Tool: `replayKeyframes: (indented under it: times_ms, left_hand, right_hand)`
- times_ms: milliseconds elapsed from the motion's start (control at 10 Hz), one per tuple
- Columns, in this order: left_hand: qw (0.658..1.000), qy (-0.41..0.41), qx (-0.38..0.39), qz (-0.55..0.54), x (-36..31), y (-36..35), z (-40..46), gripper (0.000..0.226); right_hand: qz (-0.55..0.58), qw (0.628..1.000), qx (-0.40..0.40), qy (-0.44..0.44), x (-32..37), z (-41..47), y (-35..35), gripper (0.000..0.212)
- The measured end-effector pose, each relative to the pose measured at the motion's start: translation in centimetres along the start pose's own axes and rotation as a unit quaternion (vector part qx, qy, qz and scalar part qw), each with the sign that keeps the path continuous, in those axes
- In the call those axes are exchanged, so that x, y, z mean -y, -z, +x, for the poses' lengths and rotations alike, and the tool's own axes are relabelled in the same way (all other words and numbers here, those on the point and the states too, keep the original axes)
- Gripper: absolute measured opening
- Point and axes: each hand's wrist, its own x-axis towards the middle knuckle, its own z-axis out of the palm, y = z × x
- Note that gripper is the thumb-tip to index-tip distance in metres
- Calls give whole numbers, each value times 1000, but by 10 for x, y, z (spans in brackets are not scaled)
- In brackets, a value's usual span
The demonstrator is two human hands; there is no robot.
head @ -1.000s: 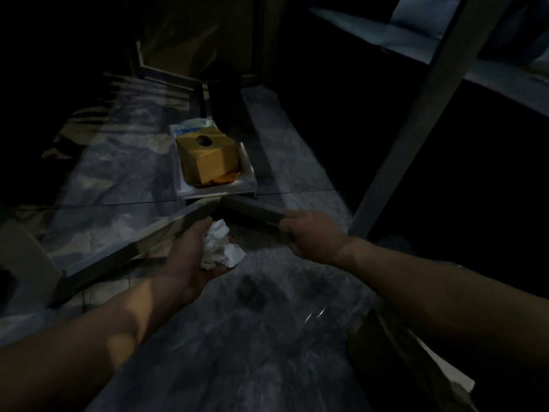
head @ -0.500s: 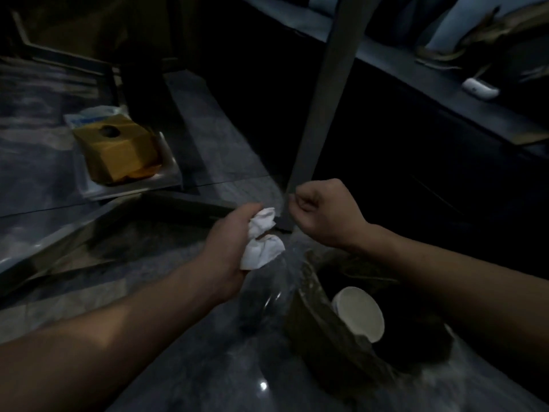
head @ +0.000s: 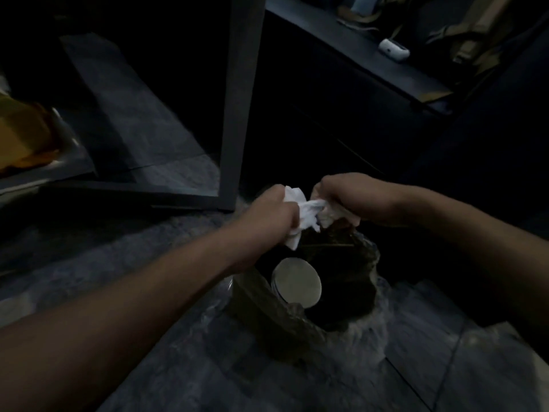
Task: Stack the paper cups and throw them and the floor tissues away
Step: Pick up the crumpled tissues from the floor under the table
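Note:
My left hand (head: 271, 214) is closed around a crumpled white tissue (head: 304, 214) and holds it above the open mouth of a dark trash bag (head: 264, 310) on the floor. My right hand (head: 341, 197) grips the far rim of the bag, and its fingers touch the tissue's end. Inside the bag lies a white paper cup (head: 297, 282), its round mouth facing up towards me. I cannot tell whether more cups are nested in it.
A grey metal table leg (head: 240, 99) stands just left of my hands, with a floor bar running left from its foot. A yellow box (head: 20, 135) sits on a tray (head: 69, 160) at the far left. A dark shelf carries a small white device (head: 393, 50).
My view swung right and down, from the tray to the bag. Both hands moved over the bag's mouth, the left one carrying the tissue; the two hands now meet at the tissue.

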Motion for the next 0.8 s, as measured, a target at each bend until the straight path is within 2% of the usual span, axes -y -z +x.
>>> replayKeyframes:
  times_ms: [100,200,300,400,500,600,700,800]
  left_hand:
    - [994,-33,28,99,3,-10,13,20]
    - [972,-71,35,221,17,-12,20,34]
    - [950,-98,56,291,31,-13,21,46]
    - [931,-91,73,347,38,-16,19,52]
    - [923,-82,92,363,39,-20,19,57]
    - [925,-87,84,360,36,-19,20,48]
    - [939,-74,57,330,34,-15,21,26]
    - [950,-57,36,305,29,-11,19,18]
  right_hand:
    - [-24,998,58,4,-9,-12,5,22]
    - [-3,997,78,-29,-20,-21,6,14]
    - [-6,993,101,-55,-28,-27,-1,10]
    - [-19,991,107,-81,-30,-28,-14,9]
    - [-71,991,86,-78,-31,-25,-25,14]
    - [-120,987,72,-73,-29,-21,-26,15]
    - [-82,989,79,-95,-28,-17,-27,19]
    - [-57,988,89,-112,-22,-17,-24,22]
